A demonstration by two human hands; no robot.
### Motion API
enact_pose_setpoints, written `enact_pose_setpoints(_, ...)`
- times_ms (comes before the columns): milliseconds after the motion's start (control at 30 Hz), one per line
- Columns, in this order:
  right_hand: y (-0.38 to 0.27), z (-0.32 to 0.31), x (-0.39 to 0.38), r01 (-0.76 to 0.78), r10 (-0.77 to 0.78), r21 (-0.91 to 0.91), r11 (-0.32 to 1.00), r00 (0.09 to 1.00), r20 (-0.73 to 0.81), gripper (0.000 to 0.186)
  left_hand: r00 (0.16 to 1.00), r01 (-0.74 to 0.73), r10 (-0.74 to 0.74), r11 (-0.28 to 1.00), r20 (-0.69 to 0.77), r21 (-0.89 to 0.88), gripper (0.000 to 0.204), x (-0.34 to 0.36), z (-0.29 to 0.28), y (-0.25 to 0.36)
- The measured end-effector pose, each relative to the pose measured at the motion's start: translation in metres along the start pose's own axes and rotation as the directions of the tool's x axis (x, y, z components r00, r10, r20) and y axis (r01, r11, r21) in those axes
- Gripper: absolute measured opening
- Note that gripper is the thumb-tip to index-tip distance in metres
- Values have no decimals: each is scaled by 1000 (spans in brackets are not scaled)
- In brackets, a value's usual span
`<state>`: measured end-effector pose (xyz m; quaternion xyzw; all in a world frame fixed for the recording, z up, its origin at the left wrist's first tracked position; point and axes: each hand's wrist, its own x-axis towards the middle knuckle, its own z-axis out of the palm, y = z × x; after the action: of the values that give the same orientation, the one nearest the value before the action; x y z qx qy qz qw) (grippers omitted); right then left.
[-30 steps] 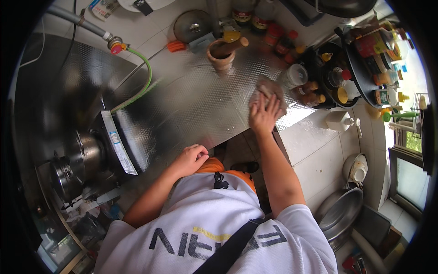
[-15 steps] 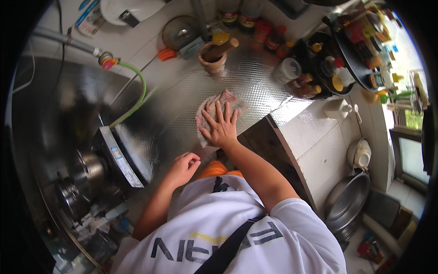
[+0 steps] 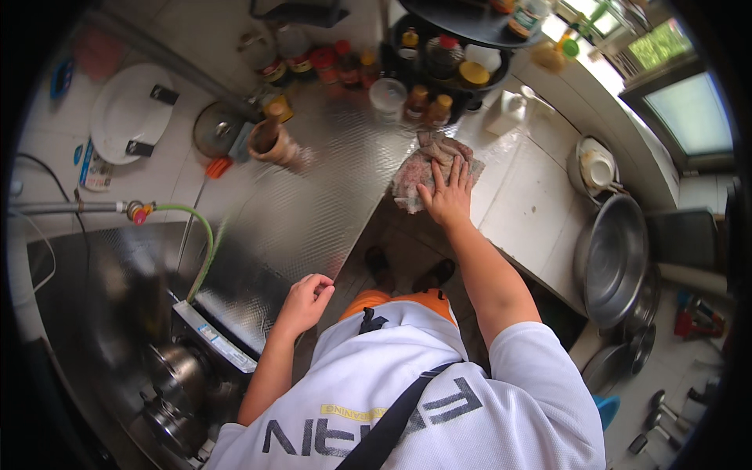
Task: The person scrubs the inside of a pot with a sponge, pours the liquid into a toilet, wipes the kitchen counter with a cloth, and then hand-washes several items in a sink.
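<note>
While the right hand [image 3: 450, 196] pressed a rumpled cloth [image 3: 413, 178] with fingers spread, right where foil-covered counter [image 3: 313, 211] met tiled counter [image 3: 509, 192], the left hand [image 3: 305, 304] hung half-curled, seemingly empty. Looked mid-wipe; another stroke called for flat palm pressure, imo.

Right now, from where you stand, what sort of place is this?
Most likely a kitchen: metal pots stand at the lower left, a mortar sits farther back, and bottles are grouped along the wall.
</note>
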<state>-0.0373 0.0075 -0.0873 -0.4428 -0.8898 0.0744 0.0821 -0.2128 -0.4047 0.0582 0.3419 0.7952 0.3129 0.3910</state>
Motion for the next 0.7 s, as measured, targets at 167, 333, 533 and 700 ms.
enact_pose_setpoints(167, 110, -32, -56, -119, 120, -69, 991, 993, 9, 85, 981, -157, 139, 979, 138, 133, 23, 46, 20, 43)
enact_pose_setpoints(333, 196, -62, -136, -272, 271, -59, 961, 962, -23, 83, 948, -243, 188, 948, 255, 207, 23, 76, 51, 86)
enact_pose_setpoints(533, 288, -81, -210, -523, 523, -60, 850, 852, -21, 86, 897, -333, 235, 917, 374, 222, 24, 93, 103, 139)
enact_pose_setpoints(700, 269, -60, -175, -712, 705, -47, 701, 701, -105, 88, 873, -339, 223, 917, 433, 211, 24, 93, 146, 169)
